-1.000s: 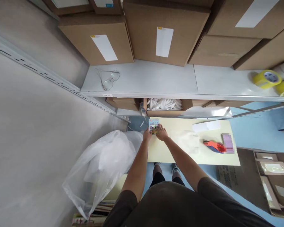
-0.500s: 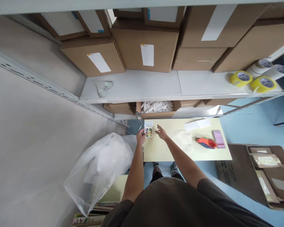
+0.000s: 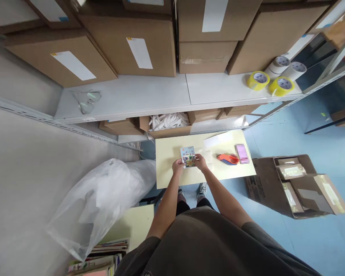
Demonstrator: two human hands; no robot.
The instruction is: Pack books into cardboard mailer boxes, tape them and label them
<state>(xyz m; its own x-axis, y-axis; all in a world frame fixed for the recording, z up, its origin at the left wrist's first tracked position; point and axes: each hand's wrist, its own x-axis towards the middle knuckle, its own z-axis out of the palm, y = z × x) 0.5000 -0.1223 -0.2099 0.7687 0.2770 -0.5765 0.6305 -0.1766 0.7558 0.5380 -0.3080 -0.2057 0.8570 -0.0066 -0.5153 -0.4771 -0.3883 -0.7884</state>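
Observation:
Between my two hands is a thin picture book [image 3: 188, 154] with a pale blue top and a colourful printed cover. My left hand [image 3: 178, 167] grips its lower left edge. At the lower right edge my right hand [image 3: 200, 162] holds it too, fingers closed on the side. The book is over the cream-coloured table [image 3: 168, 176]. To the right of my right hand lie a whitish, see-through plastic piece [image 3: 207, 155] and an orange and blue tool [image 3: 227, 159], its kind unclear.
A pixelated purple item [image 3: 242, 153] and white paper [image 3: 218, 139] lie on the table. A big clear plastic bag [image 3: 109, 191] bulges at left. An open carton [image 3: 293, 188] stands on the floor at right. Above, the shelf [image 3: 149, 92] carries boxes, glasses [image 3: 87, 102] and tape rolls [image 3: 258, 80].
The book has come from the table's left edge toward its middle. My right hand, open and apart from it before, now grips its right side. The camera view has turned right.

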